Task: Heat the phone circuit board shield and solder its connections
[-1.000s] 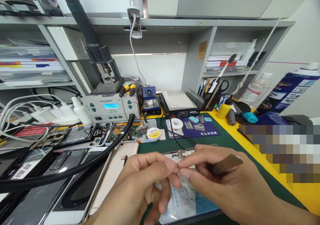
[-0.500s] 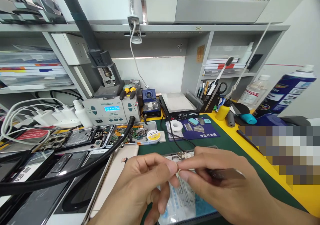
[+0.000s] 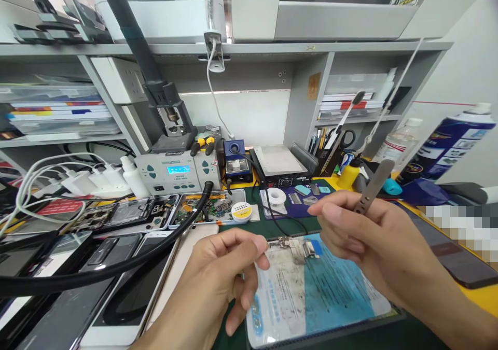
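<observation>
Head view: at right of frame, right hand [image 3: 383, 241] grasping metal tool [image 3: 373, 186]; lower centre, left hand [image 3: 229, 267], fingers curled, grip indiscernible.

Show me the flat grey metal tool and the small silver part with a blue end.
Flat grey metal tool [image 3: 375, 186]: head view, middle of its visible length.
Small silver part with blue end [image 3: 299, 251]: head view, silver middle.

The right hand [image 3: 373, 236] is now parted from the left hand [image 3: 225, 267], near the far right corner of the pad [image 3: 338, 288], its metal tool [image 3: 375, 186] pointing upward; the circuit piece [image 3: 299, 250] lies more exposed.
</observation>
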### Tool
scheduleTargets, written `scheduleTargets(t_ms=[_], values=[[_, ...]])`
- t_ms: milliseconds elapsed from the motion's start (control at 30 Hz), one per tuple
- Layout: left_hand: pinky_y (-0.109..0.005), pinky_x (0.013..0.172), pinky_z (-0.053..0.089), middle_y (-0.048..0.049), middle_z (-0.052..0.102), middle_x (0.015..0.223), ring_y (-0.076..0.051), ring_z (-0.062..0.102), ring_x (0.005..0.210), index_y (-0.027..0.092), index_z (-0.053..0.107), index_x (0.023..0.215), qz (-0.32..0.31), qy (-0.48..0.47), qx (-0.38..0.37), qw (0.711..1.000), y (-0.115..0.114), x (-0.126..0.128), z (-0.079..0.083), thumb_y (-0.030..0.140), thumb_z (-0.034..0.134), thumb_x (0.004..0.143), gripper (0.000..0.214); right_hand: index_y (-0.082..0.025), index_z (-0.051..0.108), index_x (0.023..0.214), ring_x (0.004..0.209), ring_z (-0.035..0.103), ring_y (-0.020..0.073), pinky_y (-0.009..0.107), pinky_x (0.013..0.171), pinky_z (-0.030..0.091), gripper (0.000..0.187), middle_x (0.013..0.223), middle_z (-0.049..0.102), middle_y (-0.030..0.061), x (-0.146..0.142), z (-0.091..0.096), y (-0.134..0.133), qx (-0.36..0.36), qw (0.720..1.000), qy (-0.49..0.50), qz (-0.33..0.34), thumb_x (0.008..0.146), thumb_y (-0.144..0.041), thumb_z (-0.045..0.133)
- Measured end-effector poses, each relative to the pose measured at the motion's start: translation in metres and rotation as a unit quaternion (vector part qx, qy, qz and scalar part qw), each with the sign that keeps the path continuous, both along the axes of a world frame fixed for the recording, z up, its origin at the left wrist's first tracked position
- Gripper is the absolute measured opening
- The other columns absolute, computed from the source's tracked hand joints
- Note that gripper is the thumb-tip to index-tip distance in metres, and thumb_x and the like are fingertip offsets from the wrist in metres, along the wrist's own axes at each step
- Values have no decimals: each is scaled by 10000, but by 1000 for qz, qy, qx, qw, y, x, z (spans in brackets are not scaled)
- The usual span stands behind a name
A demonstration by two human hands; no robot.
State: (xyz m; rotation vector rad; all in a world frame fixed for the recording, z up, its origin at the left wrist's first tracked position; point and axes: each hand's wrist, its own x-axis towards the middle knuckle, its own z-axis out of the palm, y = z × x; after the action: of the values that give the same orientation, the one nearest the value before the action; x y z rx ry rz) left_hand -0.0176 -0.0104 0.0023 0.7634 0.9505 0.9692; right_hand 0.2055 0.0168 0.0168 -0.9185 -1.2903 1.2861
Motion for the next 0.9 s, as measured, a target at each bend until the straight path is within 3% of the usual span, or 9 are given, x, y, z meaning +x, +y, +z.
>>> scheduleTargets(t_ms=[333,533,900], values=[[-118,270,319,-27,709,794,-44,459,400,147,738,805,13,-7,4,1000,-1,1,3,396,813,799,260,-195,797,882,494,258,82,248,457,222,278,532,346,-80,0,0,1,-4,1000,-9,-3,885,-470,840],[-116,321,286,30,518,464,-47,343,363,167,707,834,-30,82,22,996,-5,1,9,394,784,827,240,-201,805,821,480,247,76,248,454,204,304,521,318,-81,0,0,2,14,1000,7,-22,887,-497,824],[-122,314,243,31,536,457,-42,328,331,183,673,812,-9,85,33,996,-4,0,5,471,832,798,329,-195,804,789,478,267,93,278,461,212,317,513,323,-67,-1,0,3,47,998,-1,-48,918,-484,785]])
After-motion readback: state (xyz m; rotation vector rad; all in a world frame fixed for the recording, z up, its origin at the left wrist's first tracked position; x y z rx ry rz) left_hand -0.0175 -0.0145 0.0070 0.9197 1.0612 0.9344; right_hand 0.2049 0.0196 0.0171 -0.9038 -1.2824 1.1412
